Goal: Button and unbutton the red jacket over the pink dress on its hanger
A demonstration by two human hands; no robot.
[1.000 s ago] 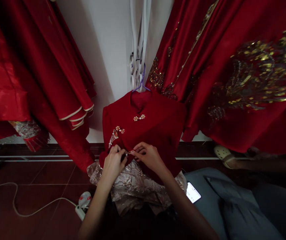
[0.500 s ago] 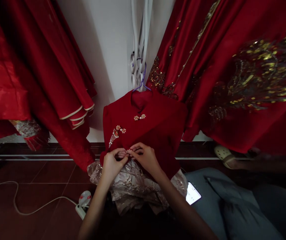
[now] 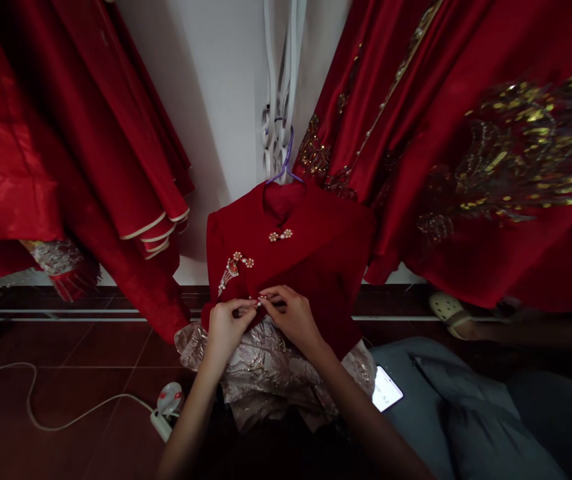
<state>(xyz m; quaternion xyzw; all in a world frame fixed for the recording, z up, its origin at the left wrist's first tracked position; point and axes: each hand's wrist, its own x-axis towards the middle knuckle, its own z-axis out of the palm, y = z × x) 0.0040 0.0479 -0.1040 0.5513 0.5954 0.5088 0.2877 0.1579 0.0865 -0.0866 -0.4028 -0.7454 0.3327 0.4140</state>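
Note:
A red jacket (image 3: 316, 247) hangs in front of me on a purple hanger (image 3: 287, 157). Two jewelled ornaments sit on its chest: a pearl flower clasp (image 3: 281, 235) near the collar and a larger beaded brooch (image 3: 233, 268) with a tassel. At the jacket's lower front, my left hand (image 3: 229, 325) and my right hand (image 3: 291, 313) meet with fingertips pinched around a small pearl clasp (image 3: 259, 301). The fingers partly cover it. Below the jacket hem shows a shiny pale pink fabric (image 3: 271, 367).
Red garments (image 3: 131, 133) hang at the left, and a sequinned red garment (image 3: 516, 153) hangs at the right. A lit phone (image 3: 387, 389) rests by a denim-covered leg (image 3: 426, 380). A power strip (image 3: 161, 423) with a white cable lies on the tiled floor. A clog (image 3: 449, 313) shows at right.
My fingers have shifted slightly at the clasp, and more of its pearls show between them. My left fingers look more closed together. The jacket stays nearly in place.

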